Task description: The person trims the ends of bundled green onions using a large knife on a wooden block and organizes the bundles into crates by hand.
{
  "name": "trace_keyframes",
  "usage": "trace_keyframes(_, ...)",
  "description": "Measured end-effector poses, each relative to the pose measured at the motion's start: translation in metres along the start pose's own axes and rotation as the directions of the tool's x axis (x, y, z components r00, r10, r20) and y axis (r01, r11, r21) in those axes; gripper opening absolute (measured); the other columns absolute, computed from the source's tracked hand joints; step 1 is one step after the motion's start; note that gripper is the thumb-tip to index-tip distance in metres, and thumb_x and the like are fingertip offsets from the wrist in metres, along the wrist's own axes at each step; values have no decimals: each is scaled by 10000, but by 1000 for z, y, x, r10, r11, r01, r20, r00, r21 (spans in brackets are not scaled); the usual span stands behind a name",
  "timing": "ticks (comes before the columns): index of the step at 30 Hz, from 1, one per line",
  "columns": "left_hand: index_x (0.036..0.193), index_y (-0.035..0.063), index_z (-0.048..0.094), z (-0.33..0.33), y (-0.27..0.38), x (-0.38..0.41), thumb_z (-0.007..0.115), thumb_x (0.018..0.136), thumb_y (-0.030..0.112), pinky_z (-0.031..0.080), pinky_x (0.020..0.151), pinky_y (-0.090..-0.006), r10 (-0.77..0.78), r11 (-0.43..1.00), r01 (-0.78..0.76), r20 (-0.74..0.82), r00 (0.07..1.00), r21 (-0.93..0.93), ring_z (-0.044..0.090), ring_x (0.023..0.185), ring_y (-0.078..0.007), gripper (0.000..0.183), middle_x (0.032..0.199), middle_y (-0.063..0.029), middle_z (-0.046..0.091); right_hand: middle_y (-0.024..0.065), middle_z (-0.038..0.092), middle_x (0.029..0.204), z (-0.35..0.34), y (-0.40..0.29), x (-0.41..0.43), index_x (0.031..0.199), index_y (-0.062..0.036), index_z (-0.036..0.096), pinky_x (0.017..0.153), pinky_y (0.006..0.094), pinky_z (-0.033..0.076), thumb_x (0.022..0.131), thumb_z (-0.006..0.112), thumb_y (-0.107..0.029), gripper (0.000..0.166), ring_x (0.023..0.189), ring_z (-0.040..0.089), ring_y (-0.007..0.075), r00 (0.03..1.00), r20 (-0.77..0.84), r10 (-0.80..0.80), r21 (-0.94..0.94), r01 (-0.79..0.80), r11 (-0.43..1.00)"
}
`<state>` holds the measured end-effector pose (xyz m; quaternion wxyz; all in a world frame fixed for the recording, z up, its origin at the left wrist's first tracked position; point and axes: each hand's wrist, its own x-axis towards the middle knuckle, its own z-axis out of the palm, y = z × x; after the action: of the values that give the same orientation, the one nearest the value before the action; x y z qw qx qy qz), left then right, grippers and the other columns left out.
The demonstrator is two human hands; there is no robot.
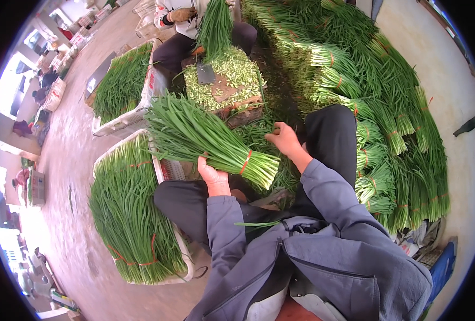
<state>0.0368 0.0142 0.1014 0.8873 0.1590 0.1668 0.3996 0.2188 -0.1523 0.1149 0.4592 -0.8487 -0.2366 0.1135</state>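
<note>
My left hand (213, 175) grips a bundle of garlic chives (209, 140) from below, around the stems. An orange-red band binds the bundle near its pale cut ends, which point right; the leafy tips spread to the upper left. Just right of those ends is my right hand (285, 138), fingers loosely bent and apart, with nothing visible in it. Beyond the bundle stands a wooden chopping block (243, 114) strewn with chopped pale stem pieces (241, 64). A cleaver blade (206, 73) lies on its far left part.
White plastic crates (185, 257) of chives stand to my left. Banded bundles (341, 76) are stacked along the wall (422, 48) at right. Opposite me sits a person, a gloved hand (182, 15) showing, with another bundle (217, 28). Loose leaves (257, 134) litter the floor by the block.
</note>
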Motion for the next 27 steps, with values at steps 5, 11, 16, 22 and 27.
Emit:
trace_keyframes(5,1227,-12,605,4,7,-7,475,959,225,510,969,-449,38,999,-39,-29,999,-17,636,1077,-292,381,1197,-125,654,87,710,948,1,-32,-5,1131,48,695,793,288,503,917,718,-363,464,864,634,132,864,495,95,398,-323,859)
trace_keyframes(11,1246,-34,593,12,3,-12,478,967,233,523,973,-450,8,999,-8,-3,1000,31,636,1090,-303,403,1203,-141,652,41,707,955,13,-49,-10,1019,-3,718,766,260,499,939,711,-253,262,812,628,103,834,549,-58,580,-330,745)
trace_keyframes(16,1232,-38,598,-2,7,-9,490,971,230,536,952,-443,19,999,-20,17,1000,40,644,1071,-304,390,1183,-142,661,75,692,918,11,-45,-18,960,-17,628,770,346,582,965,629,-113,96,781,667,173,811,560,167,748,-582,320)
trace_keyframes(22,1223,-18,610,-5,12,-2,481,952,272,521,963,-484,35,998,-34,36,999,-44,640,1079,-332,418,1189,-153,662,189,659,1118,3,-13,-12,1143,23,516,817,381,585,1008,576,-213,278,964,685,246,837,330,437,820,-484,307)
trace_keyframes(27,1180,-23,626,-12,16,1,480,970,273,540,932,-479,66,997,-64,65,996,-34,652,1054,-324,390,1165,-154,671,127,702,1067,-10,-47,-25,1166,18,651,882,339,514,946,686,-356,436,990,661,204,883,430,-186,423,-16,906)
